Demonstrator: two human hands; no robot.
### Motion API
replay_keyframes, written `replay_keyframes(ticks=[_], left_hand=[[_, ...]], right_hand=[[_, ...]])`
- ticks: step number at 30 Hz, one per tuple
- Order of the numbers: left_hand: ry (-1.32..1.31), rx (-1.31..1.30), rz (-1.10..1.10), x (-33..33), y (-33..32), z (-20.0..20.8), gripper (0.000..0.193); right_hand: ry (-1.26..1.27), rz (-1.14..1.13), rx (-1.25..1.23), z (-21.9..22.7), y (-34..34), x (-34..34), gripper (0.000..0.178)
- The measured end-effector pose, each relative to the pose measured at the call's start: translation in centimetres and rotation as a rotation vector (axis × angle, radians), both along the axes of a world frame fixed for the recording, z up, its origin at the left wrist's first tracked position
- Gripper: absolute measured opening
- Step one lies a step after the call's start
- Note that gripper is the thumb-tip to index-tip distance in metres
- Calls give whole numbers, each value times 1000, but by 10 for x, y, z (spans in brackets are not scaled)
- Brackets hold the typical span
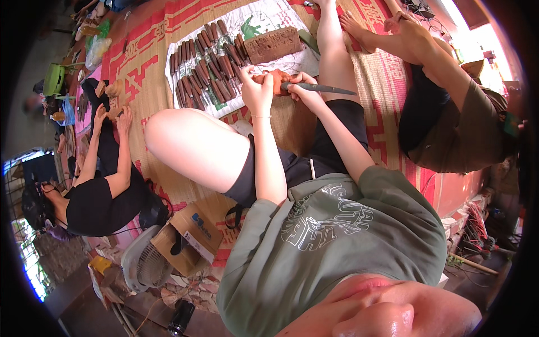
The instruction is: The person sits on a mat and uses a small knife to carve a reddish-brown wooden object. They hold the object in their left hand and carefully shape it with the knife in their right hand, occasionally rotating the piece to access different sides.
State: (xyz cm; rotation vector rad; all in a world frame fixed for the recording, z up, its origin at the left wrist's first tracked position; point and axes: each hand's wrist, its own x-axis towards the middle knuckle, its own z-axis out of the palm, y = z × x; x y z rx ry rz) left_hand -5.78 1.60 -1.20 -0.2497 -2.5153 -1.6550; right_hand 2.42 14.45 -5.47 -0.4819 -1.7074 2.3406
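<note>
My left hand (259,90) is closed around a small reddish-brown wood carving (279,80), held up in front of my lap. My right hand (306,90) grips a long dark tapered file (331,89). One end of the file meets the carving and its narrow end points off to the right. Fingers hide part of both things. Just beyond my hands, a white cloth (269,12) bears rows of carving tools (210,66) with brown wooden handles. A brown carved block (273,45) lies on the cloth to the right of them.
A red-patterned straw mat (147,53) spreads under me. At left, a person in black (101,199) handles a pale wooden piece (114,89). Another person's bare legs (426,59) are at right. A cardboard box (193,233) and a grey fan (147,261) stand at lower left.
</note>
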Motion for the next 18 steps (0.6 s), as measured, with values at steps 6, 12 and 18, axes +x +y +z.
replay_keyframes(ticks=[6, 12, 18], left_hand=[[46, 10, -42, 3, 2, 9, 45], [34, -20, -32, -3, 5, -1, 46], [8, -6, -47, -2, 4, 2, 46]], right_hand=[[19, -4, -37, -3, 2, -5, 14], [-27, -40, 21, 0, 5, 0, 15], [-6, -35, 38, 1, 3, -5, 15]])
